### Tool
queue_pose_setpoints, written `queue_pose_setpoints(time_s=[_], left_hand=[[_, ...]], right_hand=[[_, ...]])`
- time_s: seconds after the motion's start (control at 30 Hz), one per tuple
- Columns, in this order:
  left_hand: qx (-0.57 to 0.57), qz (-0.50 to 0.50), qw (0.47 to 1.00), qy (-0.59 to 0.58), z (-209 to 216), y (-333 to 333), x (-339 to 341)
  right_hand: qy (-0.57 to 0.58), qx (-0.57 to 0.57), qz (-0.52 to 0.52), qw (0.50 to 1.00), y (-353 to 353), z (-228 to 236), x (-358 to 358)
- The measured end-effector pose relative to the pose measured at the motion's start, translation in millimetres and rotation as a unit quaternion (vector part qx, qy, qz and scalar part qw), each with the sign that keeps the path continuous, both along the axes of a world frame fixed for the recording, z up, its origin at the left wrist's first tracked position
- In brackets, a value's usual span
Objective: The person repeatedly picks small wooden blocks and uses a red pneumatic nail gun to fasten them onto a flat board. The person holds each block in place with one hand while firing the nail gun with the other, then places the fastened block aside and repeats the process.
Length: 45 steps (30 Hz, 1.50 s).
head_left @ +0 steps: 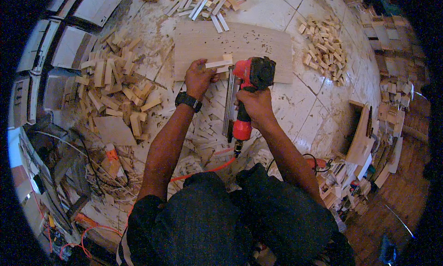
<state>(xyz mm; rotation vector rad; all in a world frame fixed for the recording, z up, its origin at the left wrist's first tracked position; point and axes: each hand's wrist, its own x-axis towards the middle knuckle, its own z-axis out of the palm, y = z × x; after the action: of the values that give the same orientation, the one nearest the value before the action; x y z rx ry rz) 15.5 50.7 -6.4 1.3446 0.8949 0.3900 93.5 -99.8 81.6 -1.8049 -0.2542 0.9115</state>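
My right hand (256, 105) is wrapped round the black grip of a red and black pneumatic nail gun (244, 72). Its long metal magazine (230, 102) points back toward me, and its front end is close beside a small wooden block. In my left hand (200, 78), the fingers pinch a short pale wooden strip (217, 64), whose right end meets the small wooden block (227, 58) at the nail gun. Beneath them lies a flat wooden board (203, 40), marked with several dark holes. A dark watch (188, 101) is on my left wrist.
Many loose wooden blocks (110, 77) are heaped at the left, and smaller blocks (325, 49) at the far right. Joined pieces (203, 5) lie beyond the board. An orange air hose (205, 170) runs between my legs and the nail gun. A wooden box (357, 132) stands at the right.
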Motion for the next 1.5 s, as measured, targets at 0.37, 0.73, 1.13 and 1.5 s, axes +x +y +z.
queue_pose_setpoints(time_s=[0.37, 0.73, 1.13, 1.5], left_hand=[[0.045, -0.048, 0.998, 0.001, -24, 7, -1], [0.135, -0.048, 0.988, 0.061, -14, 12, 2], [-0.079, -0.095, 0.992, 0.019, 10, 43, 14], [0.549, -0.143, 0.802, 0.19, -2, 185, 6]], right_hand=[[-0.105, -0.059, 0.042, 0.992, 17, -1, -6], [0.008, -0.009, -0.086, 0.996, 6, 9, -6], [0.087, 0.058, -0.281, 0.954, -45, 39, 32], [0.107, 0.103, -0.293, 0.944, -57, 32, 34]])
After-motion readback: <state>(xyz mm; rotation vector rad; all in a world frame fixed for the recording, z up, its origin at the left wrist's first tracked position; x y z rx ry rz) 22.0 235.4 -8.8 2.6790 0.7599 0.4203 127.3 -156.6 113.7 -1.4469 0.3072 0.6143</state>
